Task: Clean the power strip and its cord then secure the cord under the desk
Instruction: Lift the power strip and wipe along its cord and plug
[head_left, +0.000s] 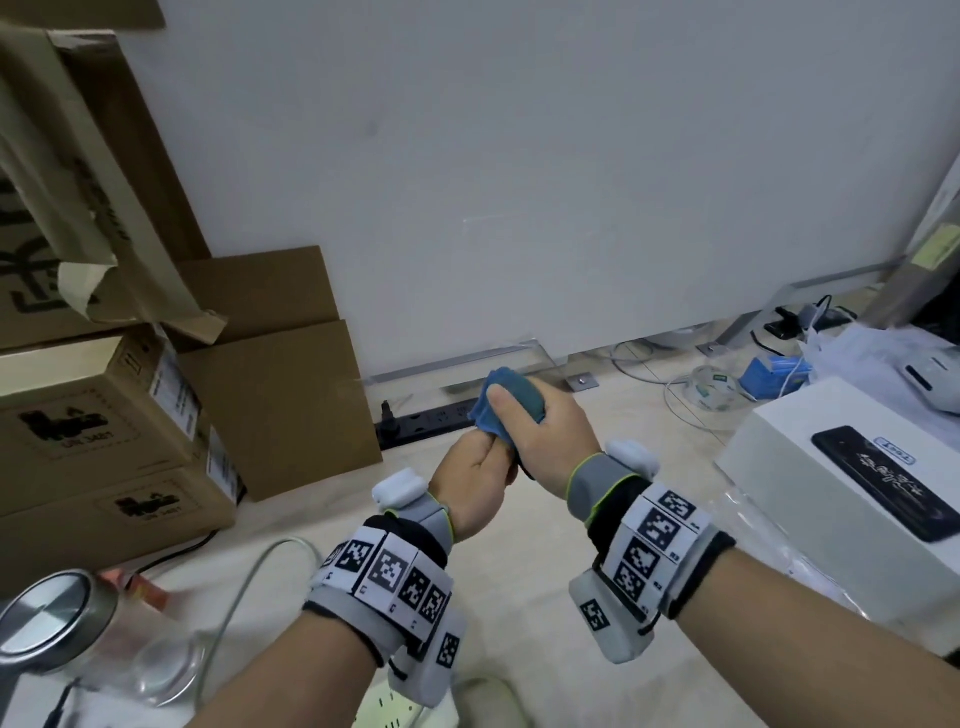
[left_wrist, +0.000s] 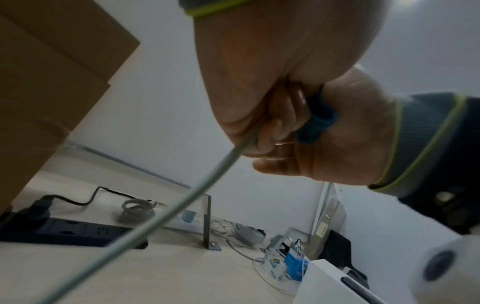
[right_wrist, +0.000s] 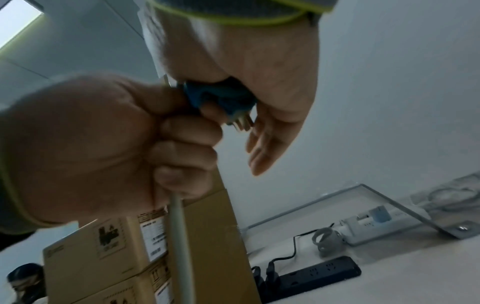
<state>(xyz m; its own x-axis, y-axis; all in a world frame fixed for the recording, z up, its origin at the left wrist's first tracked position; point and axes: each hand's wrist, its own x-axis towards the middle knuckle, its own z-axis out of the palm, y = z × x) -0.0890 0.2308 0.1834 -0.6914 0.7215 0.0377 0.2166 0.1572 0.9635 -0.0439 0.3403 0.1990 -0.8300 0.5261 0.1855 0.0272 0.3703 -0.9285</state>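
On the floor (head_left: 597, 431), along its far edge by the white wall, cardboard boxes (head_left: 104, 415) are stacked at the left and a white box (head_left: 810, 467) sits at the right. A black power strip (head_left: 431, 418) lies flat at the wall's foot, just right of the boxes. A white power strip (right_wrist: 371, 226) lies farther along, behind a metal bracket. Above the floor's middle the two hands meet. The left hand (head_left: 475, 486) is fisted around the grey cord (left_wrist: 182, 203), which hangs down toward the near edge. The right hand (head_left: 545, 431) is clamped on a blue cloth (head_left: 498, 400) wrapped over the cord's plug; the prongs (right_wrist: 242, 123) poke out below.
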